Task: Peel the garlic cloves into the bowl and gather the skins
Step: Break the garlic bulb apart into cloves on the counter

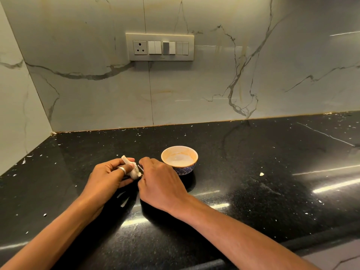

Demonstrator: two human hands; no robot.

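Note:
A white garlic bulb (134, 171) with its dry stem pointing up and to the left sits in my left hand (109, 177), whose fingers curl round it; a silver ring shows on one finger. My right hand (159, 184) meets the bulb from the right, fingertips pinching at its skin or a clove; the exact contact is hidden behind the fingers. A small bowl (191, 166), blue-patterned outside and pale inside, stands just right of my hands on the black counter (253, 191). Nothing shows inside the bowl.
Small white flecks of skin lie scattered over the counter, one larger scrap (262, 174) to the right of the bowl. A marble wall with a switch panel (159, 47) rises behind. The counter's front edge runs along the bottom right.

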